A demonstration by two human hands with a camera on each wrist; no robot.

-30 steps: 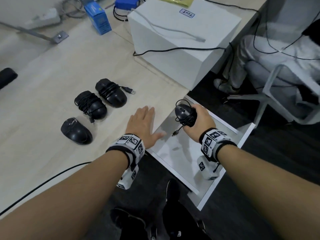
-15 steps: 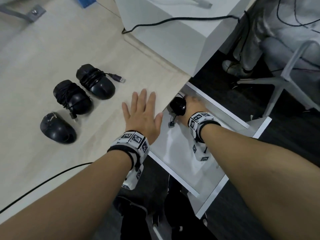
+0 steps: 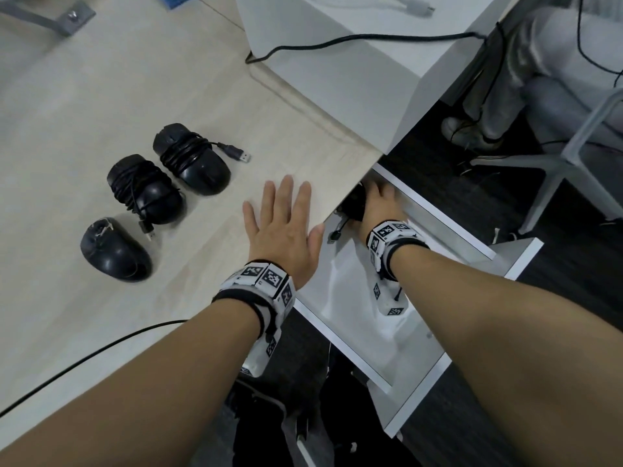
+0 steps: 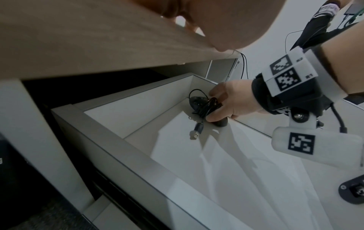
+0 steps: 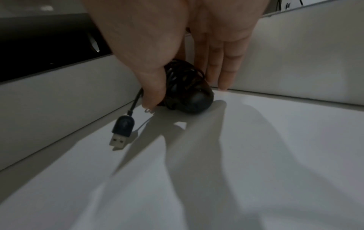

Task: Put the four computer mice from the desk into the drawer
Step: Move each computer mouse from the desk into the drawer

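Three black mice with wound cords lie on the desk at the left: one at the back [image 3: 192, 160], one in the middle [image 3: 145, 190], one nearest me [image 3: 114, 251]. A fourth black mouse [image 3: 354, 205] [image 4: 199, 104] [image 5: 197, 101] sits low in the far corner of the open white drawer [image 3: 438, 214], on or just above its floor. My right hand [image 3: 374, 200] [image 4: 213, 105] [image 5: 185, 93] pinches it between thumb and fingers. Its USB plug [image 5: 122, 133] trails on the drawer floor. My left hand [image 3: 283, 224] lies flat on the desk by the edge, holding nothing.
A white box [image 3: 337, 79] with a black cable across it stands at the back of the desk. A seated person's legs [image 3: 488, 96] and a chair base [image 3: 556, 170] are at the right. A thin black cable [image 3: 101, 348] runs along the desk's front.
My right hand has carried the mouse from above the drawer down into its far corner, partly under the desk edge. My left hand stays flat on the desk.
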